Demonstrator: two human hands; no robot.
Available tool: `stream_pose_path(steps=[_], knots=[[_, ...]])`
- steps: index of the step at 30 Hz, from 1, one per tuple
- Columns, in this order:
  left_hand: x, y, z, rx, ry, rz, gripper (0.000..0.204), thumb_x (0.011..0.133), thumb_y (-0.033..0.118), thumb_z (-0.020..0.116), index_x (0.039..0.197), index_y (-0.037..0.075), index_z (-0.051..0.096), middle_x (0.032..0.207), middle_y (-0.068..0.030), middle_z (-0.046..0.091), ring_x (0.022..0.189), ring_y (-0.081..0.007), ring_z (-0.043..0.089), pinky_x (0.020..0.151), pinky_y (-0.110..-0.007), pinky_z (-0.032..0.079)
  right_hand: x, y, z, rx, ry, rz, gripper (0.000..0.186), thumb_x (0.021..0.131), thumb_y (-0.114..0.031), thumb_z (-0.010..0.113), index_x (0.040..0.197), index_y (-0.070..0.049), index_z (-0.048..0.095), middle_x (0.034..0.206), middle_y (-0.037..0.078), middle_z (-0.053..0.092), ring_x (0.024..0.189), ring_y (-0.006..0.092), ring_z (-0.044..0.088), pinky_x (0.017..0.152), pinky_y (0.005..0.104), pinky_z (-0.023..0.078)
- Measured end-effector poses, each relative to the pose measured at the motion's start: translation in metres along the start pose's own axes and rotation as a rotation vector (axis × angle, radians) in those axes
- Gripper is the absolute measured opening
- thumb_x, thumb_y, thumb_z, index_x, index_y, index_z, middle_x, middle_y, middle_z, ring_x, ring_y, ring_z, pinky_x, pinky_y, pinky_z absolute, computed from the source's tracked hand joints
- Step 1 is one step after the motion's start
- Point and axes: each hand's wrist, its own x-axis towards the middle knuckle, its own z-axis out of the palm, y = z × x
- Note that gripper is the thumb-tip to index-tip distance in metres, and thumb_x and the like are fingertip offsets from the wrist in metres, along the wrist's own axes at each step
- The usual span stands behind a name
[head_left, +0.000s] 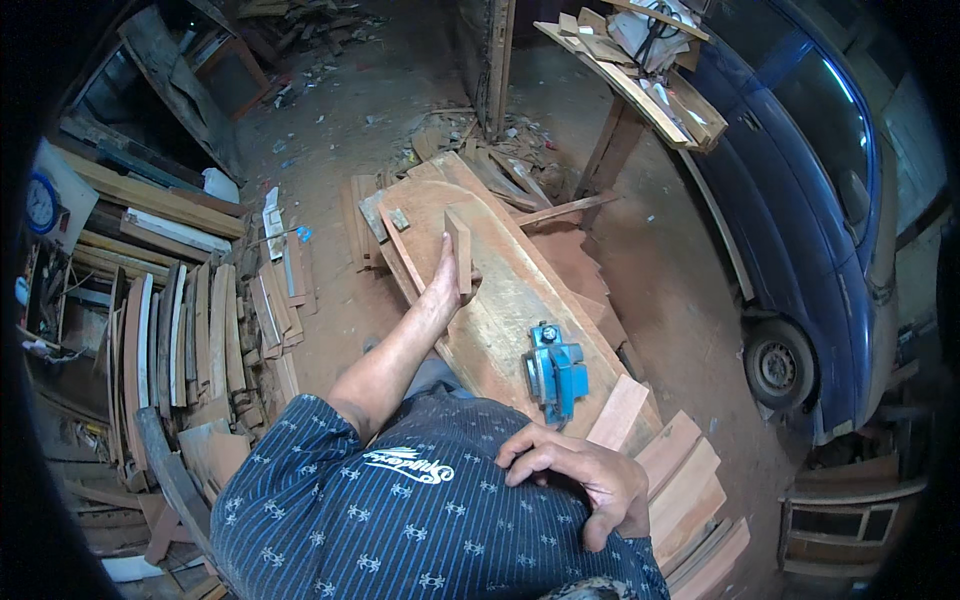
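My left hand (446,282) is closed around a short wooden board (459,248), standing on edge over the workbench (500,290). Its thumb lies along the near face, and the other fingers are mostly hidden behind the wood. My right hand (582,472) hangs in front of my shirt with its fingers loosely bent and the thumb apart; nothing shows in it. Between that hand and the bench's middle, a blue electric planer (556,374) rests on the bench top, touched by neither hand.
Cut planks (685,465) lie at the bench's near right end. Stacked boards (190,330) line the left side. A blue car (790,170) stands at right, beside a raised shelf (640,75) of wood pieces. Scraps (510,180) litter the floor beyond the bench.
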Motion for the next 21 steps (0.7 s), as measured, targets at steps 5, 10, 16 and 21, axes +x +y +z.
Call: stream_pose_path(steps=[5, 10, 16, 21], knots=[[-0.014, -0.011, 0.013, 0.121, -0.006, -0.007, 0.065, 0.089, 0.084, 0.048, 0.090, 0.019, 0.053, 0.063, 0.0017, 0.040, 0.044, -0.0135, 0.038, 0.039, -0.026, 0.032, 0.001, 0.007, 0.004, -0.041, 0.049, 0.010, 0.107, 0.076, -0.085, 0.066, 0.135, 0.004, 0.052, 0.136, 0.024, 0.046, 0.126, 0.0366, 0.051, 0.105, 0.0470, 0.041], [-0.013, -0.008, 0.016, 0.008, -0.053, -0.002, 0.069, 0.088, 0.084, 0.051, 0.090, 0.015, 0.051, 0.061, 0.0027, 0.040, 0.045, -0.0120, 0.040, 0.040, -0.023, 0.032, -0.003, 0.003, 0.000, -0.002, 0.022, -0.002, 0.107, 0.076, -0.086, 0.065, 0.135, 0.002, 0.052, 0.136, 0.022, 0.046, 0.126, 0.0353, 0.049, 0.106, 0.0452, 0.040], [-0.012, -0.010, 0.011, -0.167, -0.058, -0.047, 0.073, 0.087, 0.081, 0.058, 0.090, 0.008, 0.048, 0.060, 0.0028, 0.043, 0.046, -0.0093, 0.042, 0.040, -0.022, 0.034, 0.002, 0.014, 0.006, -0.038, 0.071, 0.021, 0.105, 0.076, -0.085, 0.066, 0.133, 0.001, 0.054, 0.131, 0.019, 0.047, 0.120, 0.0313, 0.052, 0.099, 0.0400, 0.043], [-0.017, -0.002, 0.011, -0.217, -0.058, -0.047, 0.074, 0.087, 0.081, 0.057, 0.092, 0.008, 0.048, 0.062, 0.0021, 0.045, 0.047, -0.0085, 0.044, 0.040, -0.022, 0.036, -0.004, 0.010, -0.002, 0.045, 0.022, -0.010, 0.102, 0.077, -0.084, 0.066, 0.133, 0.001, 0.054, 0.130, 0.018, 0.048, 0.121, 0.0306, 0.051, 0.097, 0.0394, 0.044]])
